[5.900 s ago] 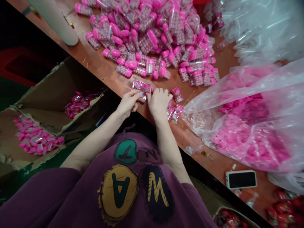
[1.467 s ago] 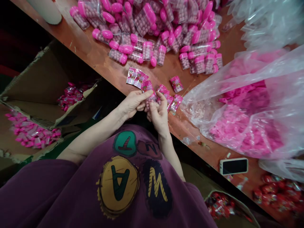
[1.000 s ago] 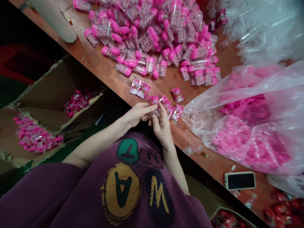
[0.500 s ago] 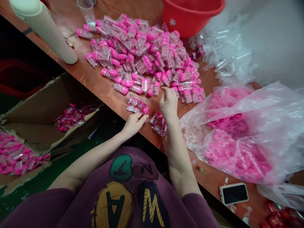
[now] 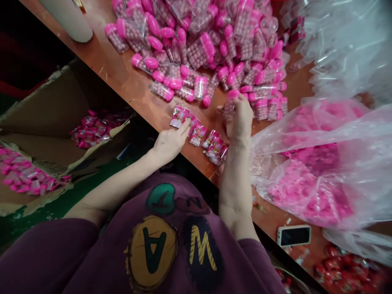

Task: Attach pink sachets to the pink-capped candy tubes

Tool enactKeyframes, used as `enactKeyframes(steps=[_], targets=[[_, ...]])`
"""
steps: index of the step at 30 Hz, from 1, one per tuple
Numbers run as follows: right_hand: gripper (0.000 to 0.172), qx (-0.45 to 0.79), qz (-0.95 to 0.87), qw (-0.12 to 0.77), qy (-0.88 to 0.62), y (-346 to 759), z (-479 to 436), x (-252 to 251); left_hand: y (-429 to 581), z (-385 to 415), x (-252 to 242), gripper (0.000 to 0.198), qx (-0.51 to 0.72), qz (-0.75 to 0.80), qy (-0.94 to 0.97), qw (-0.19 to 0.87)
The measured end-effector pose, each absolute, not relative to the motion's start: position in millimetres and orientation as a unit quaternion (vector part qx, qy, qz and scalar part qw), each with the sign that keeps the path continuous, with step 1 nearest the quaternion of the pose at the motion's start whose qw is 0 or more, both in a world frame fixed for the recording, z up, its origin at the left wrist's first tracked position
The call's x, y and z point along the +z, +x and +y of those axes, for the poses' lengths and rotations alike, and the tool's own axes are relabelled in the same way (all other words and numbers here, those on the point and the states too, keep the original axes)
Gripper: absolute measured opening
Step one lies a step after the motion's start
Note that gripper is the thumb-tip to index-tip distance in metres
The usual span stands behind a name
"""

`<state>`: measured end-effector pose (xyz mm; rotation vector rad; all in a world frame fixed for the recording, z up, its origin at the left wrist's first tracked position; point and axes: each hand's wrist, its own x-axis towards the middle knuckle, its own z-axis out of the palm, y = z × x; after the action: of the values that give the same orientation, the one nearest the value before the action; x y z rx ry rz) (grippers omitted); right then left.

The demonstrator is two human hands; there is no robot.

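My left hand (image 5: 170, 143) reaches over the table edge, with its outstretched fingertips resting on small pink printed labels (image 5: 180, 116). More of these labels (image 5: 214, 148) lie in a loose row between my two hands. My right hand (image 5: 241, 116) is closed around a small clear bottle (image 5: 229, 105) of pale pink beads with a pink cap, at the near edge of the heap. The heap of similar capped bottles (image 5: 199, 53) spreads just beyond both hands.
A cardboard box (image 5: 39, 118) with pink packs stands below left. A pale cylinder (image 5: 75, 24) is on the table at upper left. On the right are a clear plastic bag (image 5: 324, 183) of pink pieces, clear plastic pieces (image 5: 339, 61) and a phone (image 5: 294, 235).
The view has come nearer to the table. My right hand has closed on a bottle by the heap. The capped piece at my left fingers no longer shows, and the labels are spread out.
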<state>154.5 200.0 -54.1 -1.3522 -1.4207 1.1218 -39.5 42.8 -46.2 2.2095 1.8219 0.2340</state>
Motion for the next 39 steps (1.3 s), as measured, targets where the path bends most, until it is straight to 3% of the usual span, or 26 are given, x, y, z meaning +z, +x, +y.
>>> enactKeyframes(steps=[5, 12, 17, 20, 24, 26, 32, 39], targets=[[0.044, 0.592, -0.482, 0.453, -0.46, 153, 139, -34, -39, 38, -64, 0.048, 0.088, 0.62, 0.775, 0.085], [0.032, 0.561, -0.488, 0.446, -0.498, 119, 73, -40, -40, 27, -77, 0.041, 0.338, 0.642, 0.681, 0.101], [0.031, 0.514, -0.493, 0.471, -0.52, 106, 73, -49, -28, 21, -64, 0.034, 0.406, 0.631, 0.645, 0.141], [0.03, 0.488, -0.52, 0.468, -0.521, 114, 80, -49, -28, 27, -53, 0.031, 0.482, 0.634, 0.564, 0.221], [0.031, 0.517, -0.571, 0.432, -0.469, 125, 84, -42, -36, 41, -34, 0.009, 0.499, 0.576, 0.433, 0.482], [0.031, 0.515, -0.583, 0.427, -0.461, 124, 83, -41, -37, 45, -26, 0.02, 0.491, 0.545, 0.383, 0.562], [0.021, 0.453, -0.609, 0.439, -0.481, 111, 77, -48, -32, 44, -28, 0.042, 0.502, 0.562, 0.3, 0.585], [0.02, 0.466, -0.661, 0.38, -0.449, 124, 75, -41, -47, 40, -24, 0.032, 0.436, 0.482, 0.272, 0.709]])
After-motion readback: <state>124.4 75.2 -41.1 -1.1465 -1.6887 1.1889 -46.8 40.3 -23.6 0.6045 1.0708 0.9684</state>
